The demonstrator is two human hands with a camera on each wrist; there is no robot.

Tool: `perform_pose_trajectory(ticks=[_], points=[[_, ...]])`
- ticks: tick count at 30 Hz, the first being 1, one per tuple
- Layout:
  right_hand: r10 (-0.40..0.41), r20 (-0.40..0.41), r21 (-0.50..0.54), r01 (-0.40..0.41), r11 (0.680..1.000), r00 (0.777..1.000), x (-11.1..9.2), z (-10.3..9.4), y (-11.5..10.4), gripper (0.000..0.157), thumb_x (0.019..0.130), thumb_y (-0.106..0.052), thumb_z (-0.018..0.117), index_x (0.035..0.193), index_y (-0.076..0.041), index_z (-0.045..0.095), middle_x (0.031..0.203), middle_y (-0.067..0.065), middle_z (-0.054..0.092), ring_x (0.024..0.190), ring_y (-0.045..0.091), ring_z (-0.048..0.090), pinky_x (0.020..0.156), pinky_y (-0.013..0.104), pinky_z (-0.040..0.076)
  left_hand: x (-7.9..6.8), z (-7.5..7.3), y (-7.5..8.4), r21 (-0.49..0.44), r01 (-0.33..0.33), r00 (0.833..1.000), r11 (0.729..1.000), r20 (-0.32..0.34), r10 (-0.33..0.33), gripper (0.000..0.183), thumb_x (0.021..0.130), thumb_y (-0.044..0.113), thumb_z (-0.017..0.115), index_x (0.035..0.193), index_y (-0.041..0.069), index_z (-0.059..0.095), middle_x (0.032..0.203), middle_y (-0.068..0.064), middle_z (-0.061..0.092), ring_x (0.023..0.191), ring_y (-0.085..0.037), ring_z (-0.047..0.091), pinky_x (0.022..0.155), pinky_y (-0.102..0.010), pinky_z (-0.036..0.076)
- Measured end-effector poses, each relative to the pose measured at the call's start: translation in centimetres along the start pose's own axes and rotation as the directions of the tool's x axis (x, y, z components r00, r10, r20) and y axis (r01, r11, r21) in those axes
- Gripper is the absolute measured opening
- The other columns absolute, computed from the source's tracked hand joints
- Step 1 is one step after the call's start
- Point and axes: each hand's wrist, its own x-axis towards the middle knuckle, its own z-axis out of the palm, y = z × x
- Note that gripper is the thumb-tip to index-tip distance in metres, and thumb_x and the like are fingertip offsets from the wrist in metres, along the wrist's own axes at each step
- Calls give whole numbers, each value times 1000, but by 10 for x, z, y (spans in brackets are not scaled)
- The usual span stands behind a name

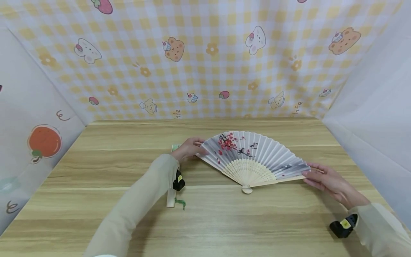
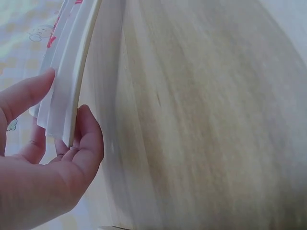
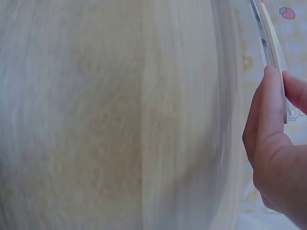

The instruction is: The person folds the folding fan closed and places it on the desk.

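Observation:
A folding fan (image 1: 245,153) is spread wide over the middle right of the table, its pale leaf printed with red blossoms and dark branches. Its light ribs meet at a pivot toward the near side. My left hand (image 1: 189,148) grips the fan's left end; in the left wrist view the thumb lies on the pleated leaf (image 2: 60,100) and curled fingers sit behind the outer rib. At the other end, my right hand (image 1: 332,184) pinches the right outer rib and leaf edge between thumb and fingers, as the right wrist view also shows.
Under the left forearm lies a long, narrow pale item (image 1: 171,198), partly hidden, with a green tassel (image 1: 181,203) beside its near end. The wooden table (image 1: 224,228) meets a yellow checked cloth (image 1: 205,71) at the back, with pale walls on both sides.

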Motion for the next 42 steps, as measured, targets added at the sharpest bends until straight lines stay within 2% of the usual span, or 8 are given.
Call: perform_pose_trajectory(ticks=[10, 14, 21, 30, 37, 42], points=[[15, -33, 7, -14, 1000, 999, -1, 6, -4, 26, 90, 3, 48, 101, -20, 52, 97, 1, 63, 89, 13, 62, 77, 25, 51, -10, -3, -3, 6, -16, 999, 1000, 33, 16, 42, 79, -2, 61, 118, 7, 47, 100, -11, 59, 77, -17, 58, 72, -30, 51], [12, -46, 27, -11, 1000, 999, -2, 8, -5, 27, 90, 4, 47, 100, -19, 55, 95, 3, 63, 87, 14, 62, 76, 25, 52, -14, -6, -5, -7, -32, 998, 999, 47, 32, 42, 80, -2, 61, 120, 7, 47, 103, -13, 59, 78, -18, 58, 76, -33, 51], [9, -74, 52, -5, 999, 997, -2, 13, -7, 28, 90, 5, 46, 97, -19, 58, 93, 3, 63, 84, 14, 63, 74, 24, 52, -17, -12, -8, -22, -54, 997, 998, 53, 55, 42, 82, -2, 60, 122, 5, 48, 108, -15, 59, 76, -17, 59, 74, -34, 52], [-73, -16, 146, 75, 986, 997, -1, 17, -7, 28, 89, 11, 43, 99, -10, 60, 94, 8, 63, 85, 16, 63, 75, 23, 51, -23, -15, -7, -92, -44, 997, 995, 57, 49, 52, 79, -6, 62, 127, 5, 44, 118, -19, 55, 82, -22, 61, 82, -41, 50], [-77, -9, 168, 77, 983, 997, -2, 19, -10, 29, 90, 10, 42, 100, -9, 61, 94, 9, 63, 85, 17, 63, 76, 23, 51, -30, -19, -9, -121, -78, 995, 990, 50, 84, 55, 77, -11, 61, 127, 2, 42, 122, -21, 52, 89, -24, 60, 86, -41, 48], [-77, -28, 170, 81, 982, 997, -2, 21, -13, 29, 90, 10, 42, 100, -10, 60, 94, 9, 62, 86, 17, 63, 77, 24, 51, -35, -20, -12, -92, -114, 993, 989, 21, 117, 53, 79, -7, 61, 127, 3, 43, 121, -19, 52, 92, -24, 59, 87, -41, 47]])
